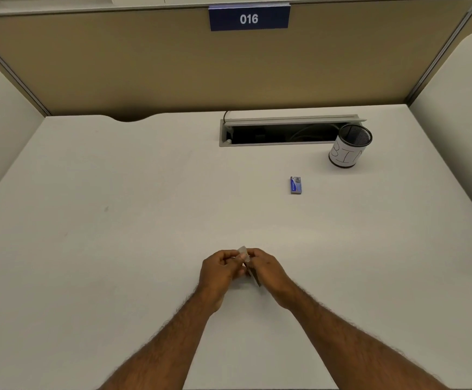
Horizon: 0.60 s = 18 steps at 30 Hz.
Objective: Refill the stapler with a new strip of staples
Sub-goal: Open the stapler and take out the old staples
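**Hands on the small stapler, mid desk**

Hands meet over the near middle of the white desk (116,220). My left hand (219,270) is curled, w/ thumb & fingertips pinching the pale top end of a small stapler (247,263). My right hand (267,270) grips the same thing from the other side, fingers wrapped round its dark lower part. Stapler is mostly hidden by my fingers, so I can't tell if it is open or closed. It tilts, pale end up and away from me, dark end down toward me. It looks lifted just off the desk, but I can't be sure.

Small blue box of staples (296,185) lies flat on the desk, well apart from my hands, up & to the right. Black mesh cup w/ a white paper label (350,146) stands farther back on the right, just beside the open cable slot (279,133) in the desk. Blue sign reading 016 (249,18) hangs on the tan wall at the back.
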Available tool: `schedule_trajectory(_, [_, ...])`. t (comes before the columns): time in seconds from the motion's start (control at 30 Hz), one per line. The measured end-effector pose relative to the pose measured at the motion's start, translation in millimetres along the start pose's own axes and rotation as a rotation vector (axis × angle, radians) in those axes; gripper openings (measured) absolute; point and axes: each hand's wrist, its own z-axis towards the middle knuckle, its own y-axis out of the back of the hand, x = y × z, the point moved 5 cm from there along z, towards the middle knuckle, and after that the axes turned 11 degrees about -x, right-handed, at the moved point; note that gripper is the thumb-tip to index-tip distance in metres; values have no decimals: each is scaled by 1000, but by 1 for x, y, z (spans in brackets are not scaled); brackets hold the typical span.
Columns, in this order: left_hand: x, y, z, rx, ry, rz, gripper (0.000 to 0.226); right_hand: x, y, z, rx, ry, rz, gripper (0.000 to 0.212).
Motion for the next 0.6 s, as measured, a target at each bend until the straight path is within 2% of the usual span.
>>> schedule_trajectory(0.13, [-3, 1, 5, 11, -18, -54, 15, 8, 0, -2, -31, 153, -165, 21])
schedule_trajectory(0.23, [-6, 4, 9, -39, -42, -30, 24, 13, 4, 0, -100, 172, -143, 18])
schedule_trajectory(0.3, [-7, 4, 10, -79, -40, 17, 34, 16, 5, 2, -120, 151, -89, 21])
schedule_trajectory(0.47, [-11, -13, 3, 47, -44, 43, 26, 18, 5, 6, -146, 178, -43, 39])
schedule_trajectory(0.6, [-14, -28, -2, 55, -25, -45, 38, 16, 2, 10, -253, 220, -118, 45])
